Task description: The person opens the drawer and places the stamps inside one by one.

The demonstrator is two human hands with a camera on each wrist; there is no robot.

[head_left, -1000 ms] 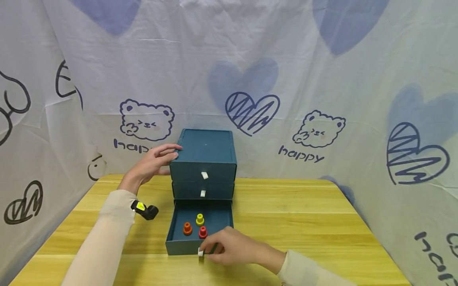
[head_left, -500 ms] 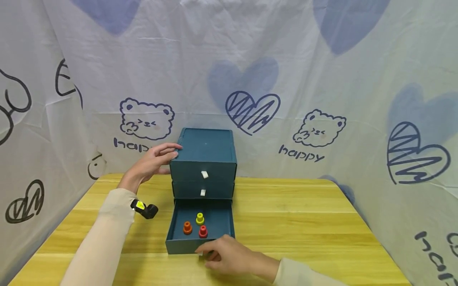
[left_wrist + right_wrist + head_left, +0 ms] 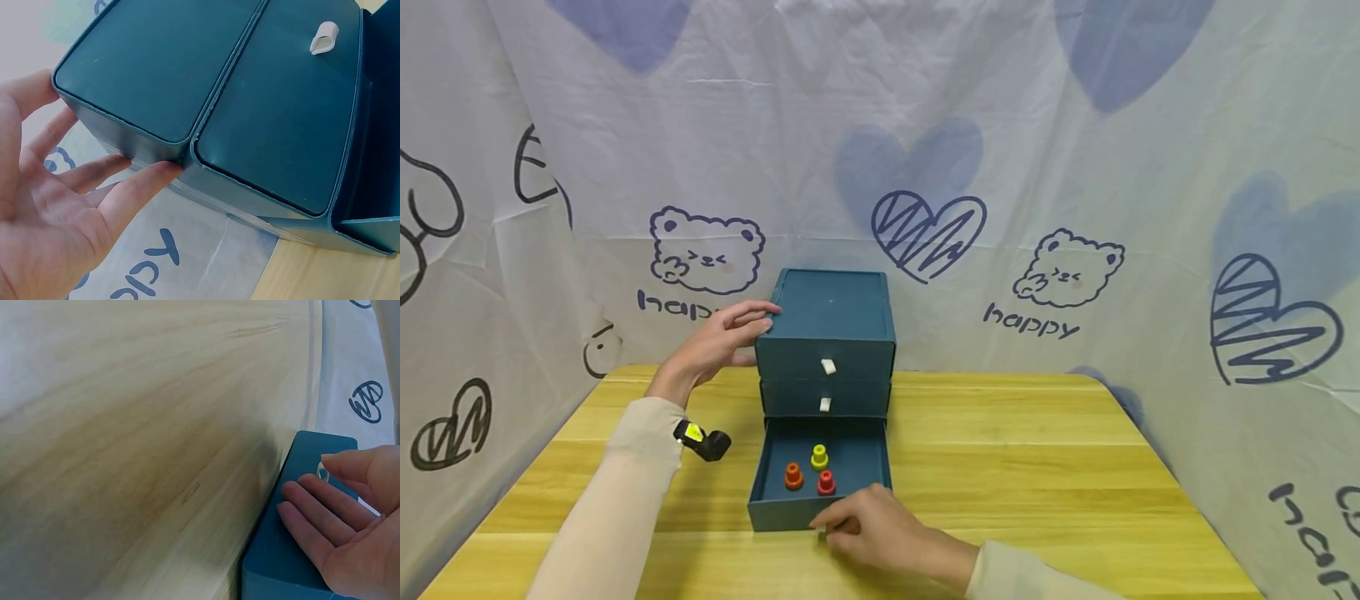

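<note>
A dark teal three-drawer box stands on the table, its bottom drawer pulled out. Inside that drawer sit three small stepped pegs: an orange peg, a yellow peg and a red peg. My left hand rests against the box's upper left side with fingers spread; the left wrist view shows fingertips touching the side wall. At the drawer's front, my right hand pinches a white pull tab between thumb and index finger. The tab is hidden in the head view.
Two closed drawers above carry a white upper tab and a white middle tab. A wooden table lies underneath. Behind and at both sides hangs a white printed cloth. A black camera sits on the left wrist.
My right hand has shifted slightly left, and its fingers now cover the tab that showed a second ago. The left hand, drawer and pegs stay nearly where they were.
</note>
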